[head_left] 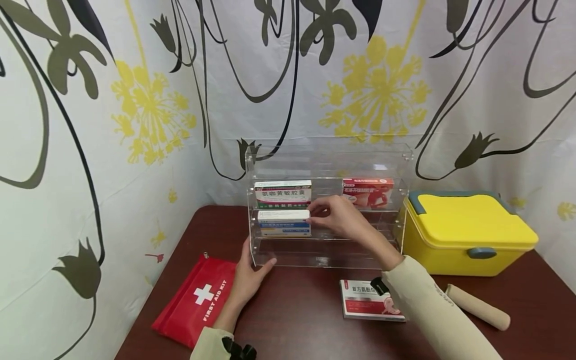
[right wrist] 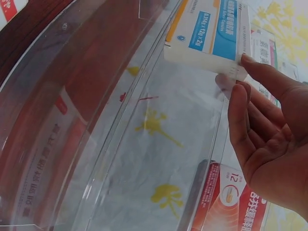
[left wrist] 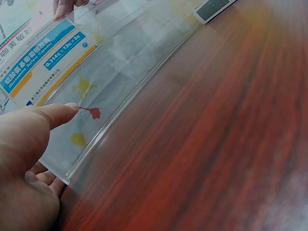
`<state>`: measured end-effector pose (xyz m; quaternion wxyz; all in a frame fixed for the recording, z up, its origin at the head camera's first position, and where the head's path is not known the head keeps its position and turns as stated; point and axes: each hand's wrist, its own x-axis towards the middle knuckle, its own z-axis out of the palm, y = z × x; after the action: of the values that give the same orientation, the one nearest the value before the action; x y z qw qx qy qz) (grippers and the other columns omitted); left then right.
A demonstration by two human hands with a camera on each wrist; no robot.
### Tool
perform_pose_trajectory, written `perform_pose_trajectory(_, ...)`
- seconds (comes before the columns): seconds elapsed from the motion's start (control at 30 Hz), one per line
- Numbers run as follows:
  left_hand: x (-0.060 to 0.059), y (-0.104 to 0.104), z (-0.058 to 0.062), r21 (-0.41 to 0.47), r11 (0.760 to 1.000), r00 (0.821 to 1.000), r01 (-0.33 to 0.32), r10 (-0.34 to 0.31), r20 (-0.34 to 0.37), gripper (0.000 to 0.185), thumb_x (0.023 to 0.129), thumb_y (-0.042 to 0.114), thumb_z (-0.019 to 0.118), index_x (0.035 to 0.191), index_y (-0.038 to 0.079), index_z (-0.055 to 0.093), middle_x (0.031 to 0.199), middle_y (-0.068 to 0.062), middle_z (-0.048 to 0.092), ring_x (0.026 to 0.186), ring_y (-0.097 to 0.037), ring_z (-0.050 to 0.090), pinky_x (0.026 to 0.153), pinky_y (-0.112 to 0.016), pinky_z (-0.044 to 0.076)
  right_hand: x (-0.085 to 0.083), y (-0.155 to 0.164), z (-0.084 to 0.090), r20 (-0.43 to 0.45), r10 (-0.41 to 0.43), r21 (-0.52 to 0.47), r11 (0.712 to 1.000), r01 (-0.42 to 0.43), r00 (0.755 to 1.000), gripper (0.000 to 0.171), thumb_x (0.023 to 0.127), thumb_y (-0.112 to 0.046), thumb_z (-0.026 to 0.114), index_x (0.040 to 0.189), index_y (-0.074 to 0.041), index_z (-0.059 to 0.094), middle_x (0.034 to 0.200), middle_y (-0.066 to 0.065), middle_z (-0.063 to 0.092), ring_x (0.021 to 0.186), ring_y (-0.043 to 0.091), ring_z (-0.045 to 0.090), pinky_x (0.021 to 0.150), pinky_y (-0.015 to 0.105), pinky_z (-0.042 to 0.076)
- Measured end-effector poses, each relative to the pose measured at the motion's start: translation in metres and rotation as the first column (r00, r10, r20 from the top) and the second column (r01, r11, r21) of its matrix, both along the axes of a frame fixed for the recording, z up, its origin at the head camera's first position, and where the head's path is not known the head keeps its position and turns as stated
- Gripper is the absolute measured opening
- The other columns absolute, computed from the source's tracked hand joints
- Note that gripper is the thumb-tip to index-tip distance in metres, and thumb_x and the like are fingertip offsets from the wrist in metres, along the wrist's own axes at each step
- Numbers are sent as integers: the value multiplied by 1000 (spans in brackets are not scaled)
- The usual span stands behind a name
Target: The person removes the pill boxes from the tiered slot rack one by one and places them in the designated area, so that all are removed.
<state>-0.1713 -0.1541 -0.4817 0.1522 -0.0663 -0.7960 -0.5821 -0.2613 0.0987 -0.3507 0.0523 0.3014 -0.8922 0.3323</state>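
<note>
A clear acrylic display rack (head_left: 324,252) stands on the table. My left hand (head_left: 246,280) holds its lower left corner, thumb in front and fingers round the side. On the rack's lower tier, at the left, sits a white and blue medicine box (head_left: 284,224), labelled glucosamine sulfate capsules in the left wrist view. My right hand (head_left: 339,216) pinches the right end of this box, thumb and fingertips at its corner (right wrist: 243,65). Above it is a white and green medicine box (head_left: 283,195). A red medicine box (head_left: 368,193) sits at the right of that same upper tier.
A white and red medicine box (head_left: 369,305) lies flat before the rack, partly under my right sleeve. Left is a red first aid pouch (head_left: 202,295). Right of the rack stands a yellow lidded case (head_left: 468,235), with a beige cylinder (head_left: 479,307) in front. A patterned curtain hangs behind.
</note>
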Motion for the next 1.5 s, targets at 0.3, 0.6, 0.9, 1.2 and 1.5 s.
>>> perform_pose_trajectory(0.3,0,0,1,4,1000,1000,15,-15,1,88,85,9,77,155,10,24,149,-18,41,134,-38,41,107,-54,33,2,7,5,16,-15,-35,999,15,1000,17,85,-24,79,97,-12,75,87,-6,73,78,8,68,72,32,53)
perform_pose_trajectory(0.6,1,0,-2,25,1000,1000,16,-16,-9,87,84,6,77,154,6,24,147,-22,41,130,-41,44,104,-57,35,11,15,31,-17,-7,-70,998,5,1000,17,86,-24,78,99,-16,75,88,-5,73,64,13,62,55,30,49)
perform_pose_trajectory(0.9,2,-1,-1,23,1000,1000,19,-19,-2,88,85,8,77,155,8,23,148,-23,39,131,-40,43,104,-57,35,28,21,58,-78,-22,-86,996,15,997,20,85,-27,78,102,-16,74,88,-8,72,71,9,63,62,30,51)
perform_pose_trajectory(1.2,2,-1,-2,2,1000,1000,16,-16,-24,87,85,9,77,155,11,24,146,-19,43,129,-41,45,103,-57,36,52,28,58,7,36,-82,996,-35,999,21,84,-29,79,101,-17,75,86,-10,71,71,10,64,61,29,52)
perform_pose_trajectory(1.5,1,-3,2,6,999,998,49,-49,-26,88,84,4,76,154,5,22,145,-21,44,130,-37,44,101,-56,38,69,39,10,183,111,-103,990,-93,977,22,83,-32,80,98,-17,75,82,-10,71,63,12,60,54,26,50)
